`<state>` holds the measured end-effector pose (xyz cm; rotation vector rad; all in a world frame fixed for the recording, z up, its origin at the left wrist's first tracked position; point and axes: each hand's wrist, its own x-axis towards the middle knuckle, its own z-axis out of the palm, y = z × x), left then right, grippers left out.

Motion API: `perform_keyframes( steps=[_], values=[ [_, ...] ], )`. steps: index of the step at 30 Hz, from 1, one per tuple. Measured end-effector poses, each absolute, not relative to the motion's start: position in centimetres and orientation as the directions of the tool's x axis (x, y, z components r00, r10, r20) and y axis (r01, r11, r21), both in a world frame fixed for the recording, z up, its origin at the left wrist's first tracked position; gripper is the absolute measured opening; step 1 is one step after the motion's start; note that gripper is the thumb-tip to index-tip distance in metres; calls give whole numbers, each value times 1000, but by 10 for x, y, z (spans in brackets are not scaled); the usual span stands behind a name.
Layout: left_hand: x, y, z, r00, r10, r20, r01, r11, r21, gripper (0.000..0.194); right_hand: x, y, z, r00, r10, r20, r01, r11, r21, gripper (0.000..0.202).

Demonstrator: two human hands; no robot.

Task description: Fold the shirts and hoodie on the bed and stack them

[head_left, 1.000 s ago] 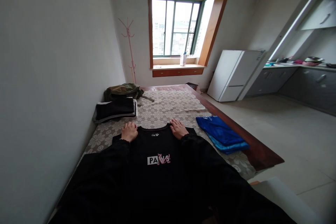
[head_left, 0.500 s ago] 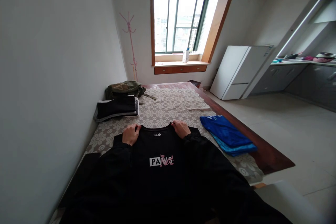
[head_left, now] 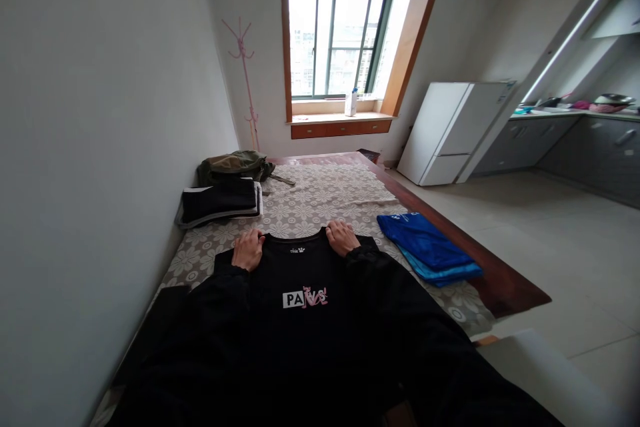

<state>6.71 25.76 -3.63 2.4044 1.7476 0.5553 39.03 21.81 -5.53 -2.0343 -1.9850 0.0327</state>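
A black shirt (head_left: 300,340) with a "PAWS" print in white and pink lies spread on the patterned tablecloth (head_left: 320,193), its neckline facing the window. My left hand (head_left: 249,250) grips the shirt at the left shoulder, beside the collar. On the other side of the collar, my right hand (head_left: 343,238) pinches the right shoulder. The lower part of the shirt merges with my dark sleeves and is hard to make out.
Folded blue clothing (head_left: 427,247) lies near the table's right edge. Folded black and white clothing (head_left: 223,201) and a green backpack (head_left: 233,165) sit at the left, by the wall. A white refrigerator (head_left: 455,130) stands beyond, and a white surface (head_left: 535,367) is at lower right.
The view has shifted slightly, so the scene sits a little higher and further left. Both hands keep their hold on the shirt's shoulders.
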Motion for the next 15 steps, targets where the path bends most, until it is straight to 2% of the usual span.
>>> perform_keyframes(
  steps=[7, 10, 15],
  values=[
    [69, 248, -27, 251, 931, 266, 905, -323, 278, 30, 388, 211, -49, 40, 968, 247, 980, 10, -200, 29],
    [70, 247, -25, 275, 932, 238, 901, -336, 275, 18, 388, 211, -49, 17, 975, 223, 981, 27, -191, 24],
    [69, 252, -33, 344, 919, 191, 876, -388, 287, 20, 389, 215, -52, -1, 985, 171, 984, 32, -173, 25]
  ],
)
